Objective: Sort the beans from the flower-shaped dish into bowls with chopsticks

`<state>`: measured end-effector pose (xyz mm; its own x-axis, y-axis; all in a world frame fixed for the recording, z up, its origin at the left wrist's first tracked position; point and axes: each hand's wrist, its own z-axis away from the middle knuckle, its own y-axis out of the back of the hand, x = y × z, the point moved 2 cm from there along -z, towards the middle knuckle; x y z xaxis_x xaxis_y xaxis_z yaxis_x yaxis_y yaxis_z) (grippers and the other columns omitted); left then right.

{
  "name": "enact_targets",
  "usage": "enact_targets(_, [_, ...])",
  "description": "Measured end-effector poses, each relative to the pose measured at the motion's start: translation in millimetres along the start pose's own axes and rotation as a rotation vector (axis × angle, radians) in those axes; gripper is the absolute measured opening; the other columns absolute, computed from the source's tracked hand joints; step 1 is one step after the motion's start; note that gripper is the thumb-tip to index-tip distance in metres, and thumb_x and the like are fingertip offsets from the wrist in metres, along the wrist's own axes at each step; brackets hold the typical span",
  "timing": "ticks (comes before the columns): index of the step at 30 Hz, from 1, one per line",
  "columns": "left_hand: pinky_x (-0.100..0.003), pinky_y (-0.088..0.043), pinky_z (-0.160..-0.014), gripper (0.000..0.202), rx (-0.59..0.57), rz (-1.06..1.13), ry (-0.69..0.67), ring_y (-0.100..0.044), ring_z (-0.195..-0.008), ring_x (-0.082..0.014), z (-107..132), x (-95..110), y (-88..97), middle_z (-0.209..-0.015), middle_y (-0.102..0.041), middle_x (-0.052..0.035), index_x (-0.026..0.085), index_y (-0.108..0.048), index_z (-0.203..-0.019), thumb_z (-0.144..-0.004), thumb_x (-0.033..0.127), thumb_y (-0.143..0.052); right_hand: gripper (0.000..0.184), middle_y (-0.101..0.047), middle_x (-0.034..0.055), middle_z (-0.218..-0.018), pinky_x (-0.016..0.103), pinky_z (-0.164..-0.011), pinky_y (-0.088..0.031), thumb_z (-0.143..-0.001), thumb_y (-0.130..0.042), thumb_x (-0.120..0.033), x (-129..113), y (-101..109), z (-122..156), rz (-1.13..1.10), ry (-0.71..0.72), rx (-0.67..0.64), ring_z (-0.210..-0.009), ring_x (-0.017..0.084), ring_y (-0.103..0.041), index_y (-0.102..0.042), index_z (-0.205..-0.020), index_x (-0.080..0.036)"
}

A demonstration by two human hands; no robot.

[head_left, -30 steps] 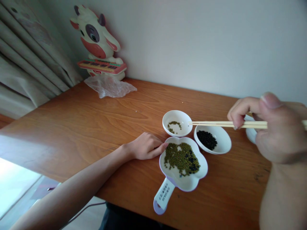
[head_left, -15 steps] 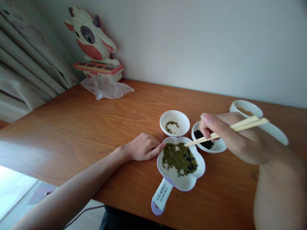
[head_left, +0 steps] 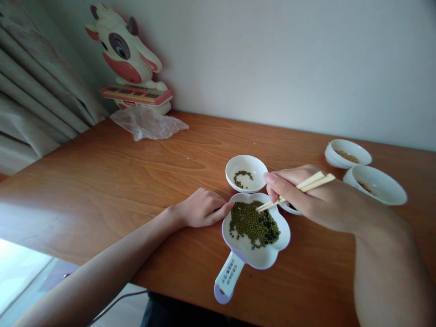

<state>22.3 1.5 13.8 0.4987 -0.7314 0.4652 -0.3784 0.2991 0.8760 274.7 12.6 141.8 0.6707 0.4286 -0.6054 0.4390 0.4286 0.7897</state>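
My right hand (head_left: pixel 299 193) is closed around a pair of wooden chopsticks (head_left: pixel 311 182), their tips down at the beans. They reach into a white flower-shaped dish (head_left: pixel 262 261) with a labelled handle. Green mung beans (head_left: pixel 243 218) fill much of it, with black beans (head_left: pixel 269 227) mixed in on the right side. My left hand (head_left: pixel 206 209) rests on the table with curled fingers, its thumb on the dish's left rim. Just behind the dish stands a white bowl (head_left: pixel 231 181) with some mung beans. Another bowl (head_left: pixel 293 210) is mostly hidden under my right hand.
Two more white bowls stand at the right: one with yellowish grains (head_left: pixel 332 156), one with a few dark red bits (head_left: pixel 391 188). A cow-shaped toy keyboard (head_left: pixel 136 93) leans at the back left, a clear plastic bag (head_left: pixel 150 125) before it. A wall runs along the table's back.
My right hand has moved left with the chopsticks, their tips shifting slightly left and down among the beans. It now covers most of the black-bean bowl. The left hand stays at the rim.
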Motion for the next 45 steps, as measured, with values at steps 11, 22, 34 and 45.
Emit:
enact_targets(11, [-0.027,-0.037,-0.061,0.051,-0.003,-0.003,0.004,-0.055,-0.060,-0.0113,1.0,-2.3,-1.5,-0.069,-0.063,-0.0022,0.017,-0.055,-0.071,-0.113,0.035,-0.031,0.052,-0.068,0.0007,-0.070,0.032,-0.056,-0.034,-0.103,-0.043,-0.058,2.7,-3.4,1.4,0.049,-0.074,-0.040,-0.064,0.016,-0.058,-0.065,-0.073,-0.022])
enact_targets(22, [-0.027,-0.038,-0.061,0.052,0.014,0.019,0.000,-0.055,-0.059,-0.0118,1.1,-2.0,-0.9,-0.068,-0.063,-0.0025,0.017,-0.056,-0.070,-0.112,0.037,-0.032,0.053,-0.064,0.0015,-0.071,0.031,-0.055,-0.033,-0.105,-0.038,-0.059,-0.4,-3.3,7.6,0.010,-0.074,-0.033,-0.065,0.016,-0.056,-0.061,-0.075,-0.022])
enact_targets(34, [-0.027,-0.039,-0.061,0.053,0.016,0.035,-0.003,-0.055,-0.059,-0.0114,0.4,-0.3,1.2,-0.068,-0.063,-0.0027,0.017,-0.057,-0.070,-0.112,0.037,-0.032,0.053,-0.063,0.0007,-0.072,0.032,-0.056,-0.033,-0.104,-0.039,-0.061,-5.0,-6.4,4.5,-0.032,-0.050,-0.043,-0.065,0.016,-0.055,-0.060,-0.076,-0.021])
enact_targets(45, [-0.026,-0.040,-0.063,0.053,-0.014,0.004,0.024,-0.057,-0.061,-0.0116,0.6,0.0,1.2,-0.071,-0.066,-0.0034,0.017,-0.056,-0.071,-0.113,0.036,-0.031,0.057,-0.061,0.0005,-0.066,0.032,-0.056,-0.033,-0.103,-0.037,-0.065,-5.9,-9.9,-0.1,-0.044,-0.055,-0.041,-0.061,0.015,-0.053,-0.058,-0.072,-0.021])
